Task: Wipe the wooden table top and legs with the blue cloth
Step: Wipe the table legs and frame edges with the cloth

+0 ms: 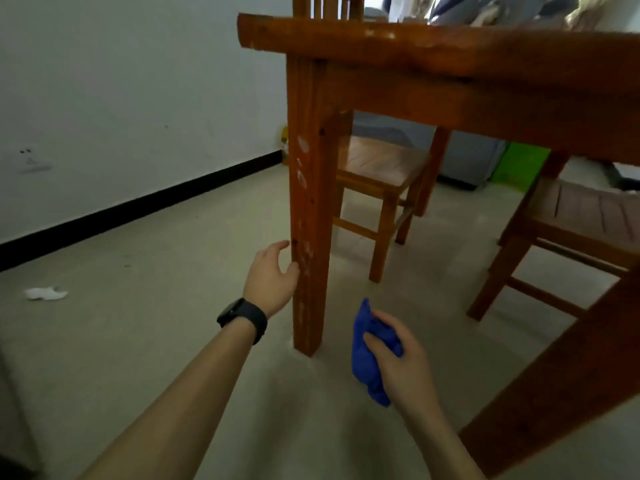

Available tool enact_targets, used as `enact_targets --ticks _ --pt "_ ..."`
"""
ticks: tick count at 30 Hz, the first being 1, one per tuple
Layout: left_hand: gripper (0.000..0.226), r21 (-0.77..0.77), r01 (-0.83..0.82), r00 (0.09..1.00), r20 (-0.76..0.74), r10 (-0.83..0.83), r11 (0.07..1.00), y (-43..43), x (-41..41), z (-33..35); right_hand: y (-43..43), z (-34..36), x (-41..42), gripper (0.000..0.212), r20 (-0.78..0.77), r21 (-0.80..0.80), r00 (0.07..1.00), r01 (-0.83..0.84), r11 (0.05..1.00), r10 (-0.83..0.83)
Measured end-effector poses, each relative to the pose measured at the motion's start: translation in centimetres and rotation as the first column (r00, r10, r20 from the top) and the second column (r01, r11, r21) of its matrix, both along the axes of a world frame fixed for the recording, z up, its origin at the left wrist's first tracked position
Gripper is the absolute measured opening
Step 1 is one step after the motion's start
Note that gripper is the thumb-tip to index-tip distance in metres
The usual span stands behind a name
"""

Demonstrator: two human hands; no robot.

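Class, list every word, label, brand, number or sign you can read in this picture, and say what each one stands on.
None can be read.
Watch on the left wrist: its face is dark, showing no digits.
Wall socket: faint markings, too blurred to read.
Yellow object behind the table leg: any print is too small to tell.
Blue cloth in the right hand: plain, no label showing.

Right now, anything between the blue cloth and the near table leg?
Nothing visible. The blue cloth, gripped in the right hand, sits just right of the table leg with bare floor between. The left hand touches the leg's far side.
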State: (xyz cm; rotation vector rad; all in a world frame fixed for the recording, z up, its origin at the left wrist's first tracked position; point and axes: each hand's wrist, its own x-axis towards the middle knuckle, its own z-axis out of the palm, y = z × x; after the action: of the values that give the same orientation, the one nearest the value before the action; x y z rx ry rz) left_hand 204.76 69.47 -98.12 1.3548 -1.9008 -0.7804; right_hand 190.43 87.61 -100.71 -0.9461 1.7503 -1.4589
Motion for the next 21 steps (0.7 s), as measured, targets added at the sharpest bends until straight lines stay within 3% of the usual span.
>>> enact_targets --ticks 3,5,8,11,14,16,17,19,21 --pt "0.053 0.006 -0.012 0.984 -0.177 0.013 1.0 -1.7 0.2 1.9 -3.1 5.4 0.5 0.036 -0.222 -0.079 0.975 -0.03 0.996 0.012" --pt "0.052 0.021 -0.008 0.96 -0.278 0.013 1.0 -2.6 0.0 3.0 -5.1 8.7 1.0 0.04 -0.43 -0.117 0.903 -0.03 0.993 -0.023" --pt "0.045 0.062 0.021 0.908 -0.418 0.007 0.998 -3.5 -0.6 4.3 -8.3 12.7 2.1 0.047 -0.684 -0.164 0.723 -0.021 0.986 -0.099" --pt "0.041 0.132 0.097 0.836 -0.549 -0.009 0.986 -4.1 -1.2 4.4 -11.9 15.9 3.2 0.054 -0.811 -0.313 0.528 -0.031 0.949 -0.25" --pt "0.037 0.19 0.169 0.794 -0.608 -0.019 0.967 -5.2 -1.3 3.5 -16.0 17.9 3.4 0.058 -0.895 -0.406 0.223 -0.048 0.913 -0.386" --pt "0.035 0.239 0.237 0.766 -0.642 -0.03 0.942 -5.8 -1.2 2.6 -18.3 17.6 2.8 0.058 -0.921 -0.386 0.046 0.012 0.923 -0.386" --pt "0.038 0.261 0.258 0.75 -0.661 -0.022 0.93 -6.2 -1.2 2.1 -18.8 16.8 2.5 0.059 -0.931 -0.363 0.012 0.033 0.931 -0.364" --pt "0.044 0.295 0.273 0.724 -0.69 0.007 0.916 -7.0 -1.0 1.0 -18.6 13.7 2.0 0.061 -0.971 -0.239 0.017 0.028 0.971 -0.24" --pt "0.047 0.315 0.288 0.684 -0.728 0.035 0.904 -7.9 -0.9 0.1 -17.2 10.3 2.0 0.062 -0.998 0.062 0.017 0.001 0.998 0.062"
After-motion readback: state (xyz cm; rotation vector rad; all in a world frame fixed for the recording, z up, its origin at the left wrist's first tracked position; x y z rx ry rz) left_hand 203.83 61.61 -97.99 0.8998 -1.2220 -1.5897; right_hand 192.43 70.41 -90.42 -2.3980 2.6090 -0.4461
